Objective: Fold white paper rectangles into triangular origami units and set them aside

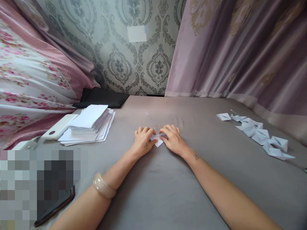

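A small white piece of folded paper (158, 140) lies on the grey cloth surface between my two hands, one pointed end facing me. My left hand (144, 140) pinches its left side, fingers curled over the top edge and thumb below. On the opposite side, my right hand (173, 139) holds the paper the same way, thumb and fingertips close together. The fingers cover both ends of the paper, so its full shape is hidden.
A stack of white paper sheets (88, 123) sits at the left, beside a white power bank-like device (59, 126). Behind it lies a black cloth (102, 97). Several folded paper pieces (260, 134) are spread at the right. A dark-edged device (56, 207), partly blurred out, is at lower left.
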Demonstrator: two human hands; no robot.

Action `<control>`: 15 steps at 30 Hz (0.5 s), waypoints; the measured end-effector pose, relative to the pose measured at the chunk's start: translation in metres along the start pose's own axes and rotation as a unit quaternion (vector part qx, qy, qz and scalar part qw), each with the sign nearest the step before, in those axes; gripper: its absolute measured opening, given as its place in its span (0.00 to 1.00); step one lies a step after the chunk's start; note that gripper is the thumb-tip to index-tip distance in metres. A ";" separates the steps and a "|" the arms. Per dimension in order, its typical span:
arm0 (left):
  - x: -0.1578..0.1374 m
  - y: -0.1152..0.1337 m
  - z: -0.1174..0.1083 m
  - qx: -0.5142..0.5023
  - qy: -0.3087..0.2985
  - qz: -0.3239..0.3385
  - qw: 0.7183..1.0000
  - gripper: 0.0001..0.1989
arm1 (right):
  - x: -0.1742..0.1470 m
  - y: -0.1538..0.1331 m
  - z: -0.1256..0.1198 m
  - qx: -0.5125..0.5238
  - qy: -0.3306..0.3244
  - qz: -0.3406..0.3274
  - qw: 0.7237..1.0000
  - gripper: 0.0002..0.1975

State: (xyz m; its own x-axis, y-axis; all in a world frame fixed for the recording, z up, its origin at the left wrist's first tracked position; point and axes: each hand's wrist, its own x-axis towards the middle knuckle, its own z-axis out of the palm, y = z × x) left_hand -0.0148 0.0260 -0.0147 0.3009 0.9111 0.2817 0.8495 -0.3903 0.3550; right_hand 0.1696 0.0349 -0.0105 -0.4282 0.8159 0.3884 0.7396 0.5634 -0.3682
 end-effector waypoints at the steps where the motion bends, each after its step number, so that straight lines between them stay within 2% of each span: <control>1: 0.000 0.000 0.000 0.002 -0.001 0.003 1.000 0.12 | -0.001 -0.001 -0.001 -0.006 -0.001 -0.009 1.000 0.10; 6: -0.001 0.001 0.000 0.006 -0.004 0.004 1.000 0.11 | -0.003 -0.004 -0.003 -0.022 0.006 -0.022 1.000 0.07; 15: -0.001 -0.001 0.002 -0.004 0.000 0.016 1.000 0.12 | -0.002 -0.004 -0.003 -0.018 -0.008 -0.012 1.000 0.08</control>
State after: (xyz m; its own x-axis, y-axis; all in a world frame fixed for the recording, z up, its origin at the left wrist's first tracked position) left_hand -0.0151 0.0259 -0.0174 0.3268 0.8983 0.2935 0.8358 -0.4197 0.3539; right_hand 0.1688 0.0303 -0.0077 -0.4536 0.8048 0.3829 0.7478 0.5774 -0.3277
